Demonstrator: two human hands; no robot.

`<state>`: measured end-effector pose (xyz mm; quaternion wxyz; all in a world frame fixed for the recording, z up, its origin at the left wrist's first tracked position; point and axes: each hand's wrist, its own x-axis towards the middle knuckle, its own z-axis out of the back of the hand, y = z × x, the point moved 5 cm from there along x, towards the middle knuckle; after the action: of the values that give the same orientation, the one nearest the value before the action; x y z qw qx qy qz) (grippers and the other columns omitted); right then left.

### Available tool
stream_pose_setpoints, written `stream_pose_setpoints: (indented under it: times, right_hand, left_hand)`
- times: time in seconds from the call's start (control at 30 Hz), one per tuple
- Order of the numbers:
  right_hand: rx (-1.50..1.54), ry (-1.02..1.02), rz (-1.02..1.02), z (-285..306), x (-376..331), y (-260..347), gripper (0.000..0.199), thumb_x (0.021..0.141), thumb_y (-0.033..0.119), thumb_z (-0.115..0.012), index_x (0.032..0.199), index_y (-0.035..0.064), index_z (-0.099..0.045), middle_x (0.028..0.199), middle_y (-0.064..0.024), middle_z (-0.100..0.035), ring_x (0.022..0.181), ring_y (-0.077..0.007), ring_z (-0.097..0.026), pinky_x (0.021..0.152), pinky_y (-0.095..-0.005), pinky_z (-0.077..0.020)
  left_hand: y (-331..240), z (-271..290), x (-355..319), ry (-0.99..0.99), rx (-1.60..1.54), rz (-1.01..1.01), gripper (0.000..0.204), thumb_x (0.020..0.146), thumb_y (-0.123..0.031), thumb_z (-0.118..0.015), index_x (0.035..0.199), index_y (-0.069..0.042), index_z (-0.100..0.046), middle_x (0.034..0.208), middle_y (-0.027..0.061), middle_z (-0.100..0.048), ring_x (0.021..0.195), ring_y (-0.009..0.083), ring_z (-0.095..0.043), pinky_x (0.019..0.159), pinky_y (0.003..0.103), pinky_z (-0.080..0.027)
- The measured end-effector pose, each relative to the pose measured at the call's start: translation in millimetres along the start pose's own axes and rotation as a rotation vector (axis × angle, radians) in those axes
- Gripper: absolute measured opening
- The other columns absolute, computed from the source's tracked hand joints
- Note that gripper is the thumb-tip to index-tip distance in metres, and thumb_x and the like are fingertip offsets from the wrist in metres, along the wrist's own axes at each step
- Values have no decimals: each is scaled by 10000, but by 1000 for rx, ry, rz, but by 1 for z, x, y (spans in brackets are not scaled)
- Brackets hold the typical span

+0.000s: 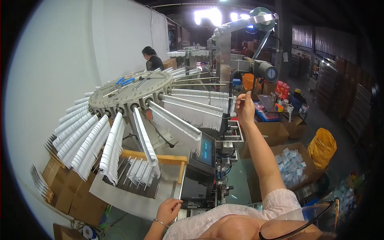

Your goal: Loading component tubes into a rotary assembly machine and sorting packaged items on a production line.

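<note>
My right hand (245,108) is raised at the right of a round grey rotary machine (132,90), its fingers closed in a pinch at the outer end of a thin metal rod. From that rod and its neighbours hang rows of thin white pieces (196,106), too fine to name. More loaded rods (108,148) fan out from the disc's left and front. Low in front, my left hand (169,209) rests by the edge of a pale worktop (120,196), fingers curled together; what they hold, if anything, is hidden.
A wooden bar (172,159) crosses the worktop above a small stack of loaded rods (141,173). Beside it stands a touchscreen (207,150). At right, a cardboard box (276,150) holds small clear packets (291,166), near a yellow sack (322,148). Another person (153,60) is behind the machine.
</note>
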<state>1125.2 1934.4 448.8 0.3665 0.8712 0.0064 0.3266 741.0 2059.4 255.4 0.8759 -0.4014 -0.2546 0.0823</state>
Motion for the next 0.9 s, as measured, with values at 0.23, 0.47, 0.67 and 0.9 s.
stream_pose_setpoints:
  times: [0.23, 0.47, 0.67, 0.9]
  right_hand:
    - [90, 1, -8, 11, 4, 4, 352, 868, 385, -433, 715, 76, -503, 559, 11, -454, 465, -74, -410, 428, -197, -331]
    - [92, -16, -7, 15, 3, 6, 340, 860, 384, -453, 718, 79, -504, 563, 9, -465, 470, -77, -424, 430, -191, -341]
    - [88, -148, 10, 41, -2, 26, 365, 830, 428, -482, 695, 89, -504, 541, 21, -453, 438, -72, -403, 397, -178, -315]
    - [179, -475, 123, 138, -25, 92, 355, 832, 431, -477, 659, 121, -497, 519, 46, -412, 417, -34, -345, 355, -157, -254]
  left_hand:
    - [-1, 0, 3, 3, 4, -25, 117, 723, -66, -556, 824, -42, -610, 636, 74, -506, 508, 178, -479, 480, 268, -388]
    - [-1, 0, 2, -10, 1, -36, 119, 709, -52, -555, 813, -38, -609, 628, 77, -498, 510, 175, -476, 480, 264, -386]
    - [-1, 2, 0, 30, 0, -35, 119, 710, -47, -553, 815, -36, -607, 631, 73, -496, 518, 168, -479, 489, 258, -391]
    - [-8, 11, 3, 89, -22, -39, 118, 715, -61, -566, 823, -36, -607, 670, 77, -528, 551, 174, -504, 511, 264, -408]
